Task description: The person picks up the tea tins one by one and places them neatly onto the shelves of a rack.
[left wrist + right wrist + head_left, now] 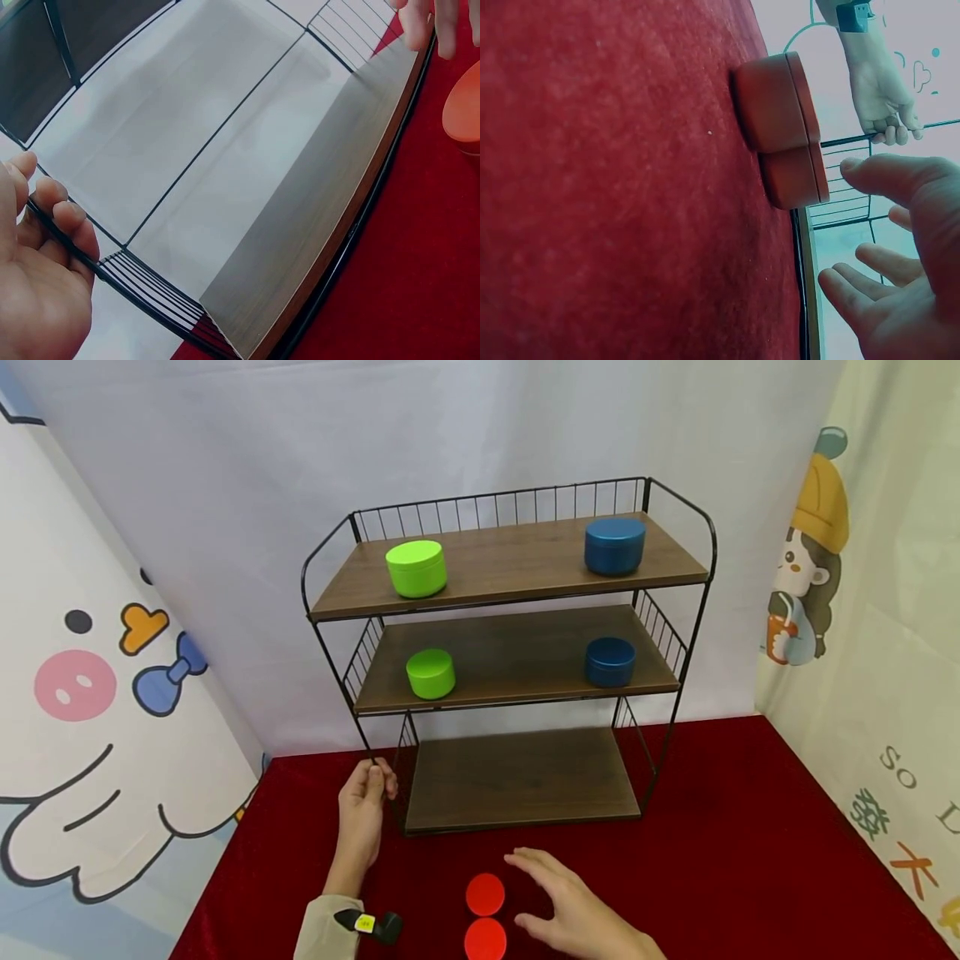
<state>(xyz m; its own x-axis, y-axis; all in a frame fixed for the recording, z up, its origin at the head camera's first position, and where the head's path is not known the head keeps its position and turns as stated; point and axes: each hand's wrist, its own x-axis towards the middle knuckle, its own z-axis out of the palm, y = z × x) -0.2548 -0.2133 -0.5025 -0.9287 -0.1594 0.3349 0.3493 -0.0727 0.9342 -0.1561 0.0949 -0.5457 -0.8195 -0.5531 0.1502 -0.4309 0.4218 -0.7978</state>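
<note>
Head view: red tins [485,895] beside right hand [572,906], fingers apart; left hand [363,802] grips rack [525,781]

- Right curtain [821,718]: grey letters "SO" [897,767], then a cut-off letter [951,818].
- Nearer on it: Chinese characters, green 發 [870,816] and orange 大 [913,867].
- Left sleeve [327,929], near: black strap [347,919], yellow label [365,923], print too small to read.
</note>
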